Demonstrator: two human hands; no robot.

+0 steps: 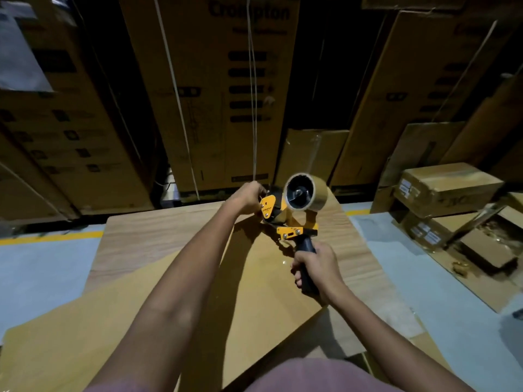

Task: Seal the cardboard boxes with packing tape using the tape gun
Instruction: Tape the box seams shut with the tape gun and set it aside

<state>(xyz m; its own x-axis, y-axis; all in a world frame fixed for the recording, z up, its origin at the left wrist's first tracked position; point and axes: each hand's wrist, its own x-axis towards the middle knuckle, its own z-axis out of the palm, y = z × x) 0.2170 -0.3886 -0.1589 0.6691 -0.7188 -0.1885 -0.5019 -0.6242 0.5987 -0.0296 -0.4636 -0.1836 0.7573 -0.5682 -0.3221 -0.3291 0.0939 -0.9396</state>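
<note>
Tape gun (pixel 285 219): yellow frame, roll (pixel 307 192) mounted, nose down at the far edge of the cardboard box (pixel 254 278). Right hand (pixel 315 268): fingers wrapped round the black handle. Left hand (pixel 249 198): fingers curled at the gun's front, apparently pinching the tape end. Risk: tape likely wrinkles or veers off the seam if tension slackens; blade near the left fingers.

Yellow and black tool showing against brown cardboard

I'm seeing a tape gun (pixel 285 219) showing yellow plates and a black handle, its tape roll (pixel 307 192) glowing tan; the box (pixel 175 278) is showing plain brown, the floor (pixel 42 267) pale grey, carrying a yellow stripe (pixel 51 238).
</note>
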